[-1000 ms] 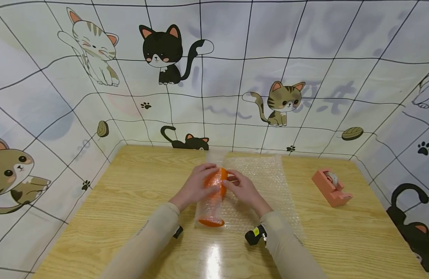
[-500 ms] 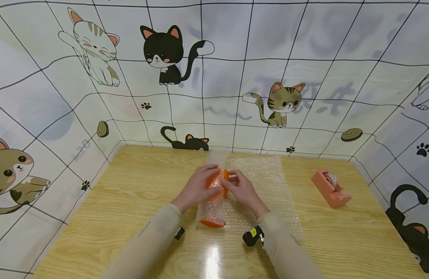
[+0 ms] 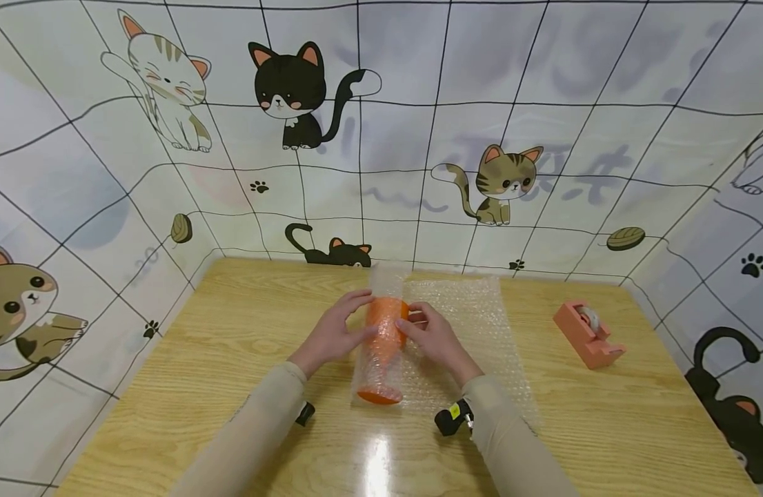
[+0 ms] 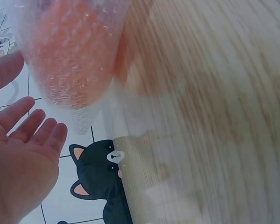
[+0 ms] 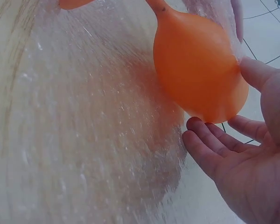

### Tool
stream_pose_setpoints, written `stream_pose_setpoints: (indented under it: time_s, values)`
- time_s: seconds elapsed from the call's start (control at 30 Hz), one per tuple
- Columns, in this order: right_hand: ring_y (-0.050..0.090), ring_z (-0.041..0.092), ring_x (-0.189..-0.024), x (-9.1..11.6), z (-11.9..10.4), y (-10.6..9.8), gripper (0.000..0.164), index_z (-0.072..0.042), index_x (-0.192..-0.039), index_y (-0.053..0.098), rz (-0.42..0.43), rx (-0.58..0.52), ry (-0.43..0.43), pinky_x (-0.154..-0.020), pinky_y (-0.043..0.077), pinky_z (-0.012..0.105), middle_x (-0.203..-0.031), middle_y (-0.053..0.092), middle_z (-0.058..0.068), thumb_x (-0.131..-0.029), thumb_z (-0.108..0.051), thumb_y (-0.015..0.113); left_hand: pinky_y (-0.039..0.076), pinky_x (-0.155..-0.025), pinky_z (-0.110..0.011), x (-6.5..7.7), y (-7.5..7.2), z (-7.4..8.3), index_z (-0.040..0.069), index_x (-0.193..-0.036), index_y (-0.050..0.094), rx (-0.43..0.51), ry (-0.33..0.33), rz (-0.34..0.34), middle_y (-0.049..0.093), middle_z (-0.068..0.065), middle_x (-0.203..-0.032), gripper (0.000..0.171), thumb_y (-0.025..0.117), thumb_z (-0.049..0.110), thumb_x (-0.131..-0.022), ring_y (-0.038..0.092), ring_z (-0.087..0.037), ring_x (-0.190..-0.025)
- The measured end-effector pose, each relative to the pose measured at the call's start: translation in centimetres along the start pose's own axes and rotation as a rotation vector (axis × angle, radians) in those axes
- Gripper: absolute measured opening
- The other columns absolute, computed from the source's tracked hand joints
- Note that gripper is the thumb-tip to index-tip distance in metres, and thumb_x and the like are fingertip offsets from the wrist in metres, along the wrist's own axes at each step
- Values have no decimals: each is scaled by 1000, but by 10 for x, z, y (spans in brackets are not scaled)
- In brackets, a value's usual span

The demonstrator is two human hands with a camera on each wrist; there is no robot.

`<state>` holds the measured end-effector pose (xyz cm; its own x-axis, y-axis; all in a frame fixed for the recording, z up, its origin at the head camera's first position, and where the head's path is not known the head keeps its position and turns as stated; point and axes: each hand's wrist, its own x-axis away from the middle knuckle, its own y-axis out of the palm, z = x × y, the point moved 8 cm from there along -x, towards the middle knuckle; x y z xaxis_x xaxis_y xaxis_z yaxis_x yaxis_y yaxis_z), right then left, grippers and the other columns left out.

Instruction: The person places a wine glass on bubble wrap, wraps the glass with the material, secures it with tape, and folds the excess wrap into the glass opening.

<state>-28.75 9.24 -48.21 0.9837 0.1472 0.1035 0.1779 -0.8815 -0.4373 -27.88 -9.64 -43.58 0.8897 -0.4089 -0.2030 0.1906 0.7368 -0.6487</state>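
An orange goblet (image 3: 387, 319) lies on its side with its foot toward me, partly covered by clear bubble wrap (image 3: 456, 345). In the right wrist view the uncovered side of the goblet (image 5: 198, 65) faces the camera. My right hand (image 3: 436, 338) holds the bowl at its right, thumb on the wrap's edge and fingertips at the far side. On the left, my left hand (image 3: 334, 330) has its fingers spread beside the wrapped bowl. The left wrist view shows the left hand (image 4: 25, 154) with its thumb near the bubble wrap (image 4: 70, 56) and its other fingers apart from it.
A pink tape dispenser (image 3: 588, 334) with a roll of tape stands at the right of the wooden table (image 3: 257, 304). The bubble wrap extends right of the goblet and toward the back edge. A cat-printed cloth (image 3: 394, 138) surrounds the table's back and sides.
My left hand has come off the top of the wrapped goblet and moved left. The goblet has shifted slightly right. My right hand stays at its right side.
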Motion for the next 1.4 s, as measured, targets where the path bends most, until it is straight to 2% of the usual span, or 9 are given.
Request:
stream_pose_setpoints:
  time_s: [0.2, 0.37, 0.67, 1.0, 1.4]
  values:
    - [66, 30, -113, 1, 1, -4, 49, -5, -140, 56, -10, -6, -17, -98, 56, 46, -130, 65, 17, -101, -31, 69, 40, -116, -53, -2, 6, -1, 8, -149, 53, 5, -17, -28, 44, -8, -160, 62, 78, 25, -94, 42, -34, -146]
    - [68, 31, -109, 0, 1, -7, 47, 0, -139, 58, -12, -22, -43, -92, 58, 42, -125, 67, 19, -101, -25, 69, 43, -114, -52, -2, 11, 0, 6, -148, 53, 29, -10, -26, 45, -10, -159, 62, 78, 23, -94, 44, -34, -145]
    - [70, 29, -105, 2, -1, -11, 45, 4, -138, 61, -14, -26, -76, -86, 60, 37, -121, 70, 19, -101, -21, 69, 43, -114, -50, -4, 17, 2, 7, -148, 53, 10, -7, -21, 45, -9, -159, 62, 77, 28, -95, 44, -33, -145]
    - [70, 25, -106, 4, 3, -14, 46, 0, -140, 61, -24, -5, -33, -84, 60, 32, -129, 69, 16, -102, -26, 67, 43, -114, -51, -7, 22, 4, 7, -146, 55, 11, -12, -11, 47, -8, -157, 60, 77, 29, -95, 46, -32, -143]
    - [65, 30, -122, 6, 5, -16, 46, 3, -141, 60, -40, 12, -41, -102, 54, 43, -138, 64, 20, -105, -25, 63, 38, -118, -51, -9, 26, 8, 8, -145, 56, -8, -35, -8, 47, -6, -157, 60, 78, 28, -94, 43, -31, -146]
